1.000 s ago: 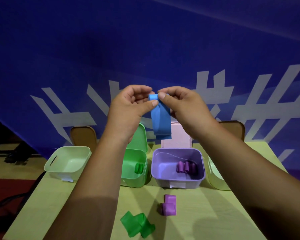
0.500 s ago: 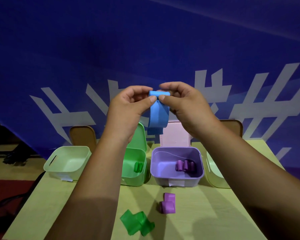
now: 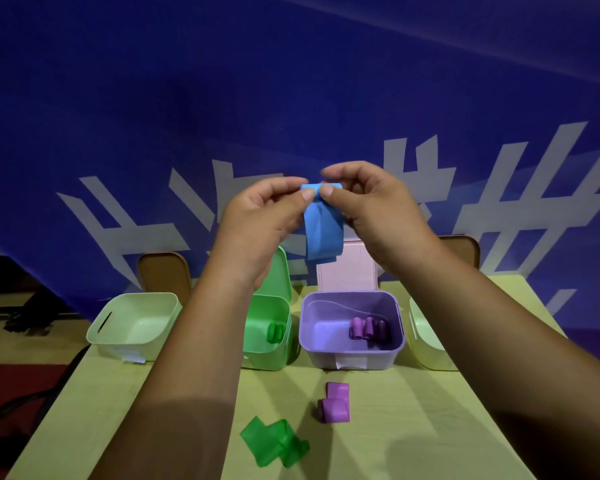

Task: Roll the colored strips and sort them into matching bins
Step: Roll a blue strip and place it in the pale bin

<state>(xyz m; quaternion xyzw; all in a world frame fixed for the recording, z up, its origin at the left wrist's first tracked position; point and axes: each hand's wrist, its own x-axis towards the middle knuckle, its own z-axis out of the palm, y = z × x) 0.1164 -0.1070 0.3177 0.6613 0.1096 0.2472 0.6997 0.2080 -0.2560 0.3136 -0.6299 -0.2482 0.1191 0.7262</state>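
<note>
Both hands are raised above the bins with a blue strip [image 3: 323, 226] between them. My left hand [image 3: 267, 216] and my right hand [image 3: 368, 202] pinch its rolled top edge, thumbs meeting at the front, and the rest hangs down loose. On the table lie a folded green strip [image 3: 274, 443] and a folded purple strip [image 3: 335, 403]. The green bin [image 3: 267, 355] holds a green roll [image 3: 275, 332]. The purple bin [image 3: 350, 353] holds several purple rolls [image 3: 368, 328].
A pale green bin [image 3: 132, 323] stands at the left and another pale bin [image 3: 426, 337] at the right, partly behind my right arm. Lids lean behind the bins against a blue banner. The yellow-green table [image 3: 413, 427] ends at the left over a dark floor.
The rolled part at the top of the blue strip has grown and the hanging tail has got shorter. Both hands stay raised in about the same place.
</note>
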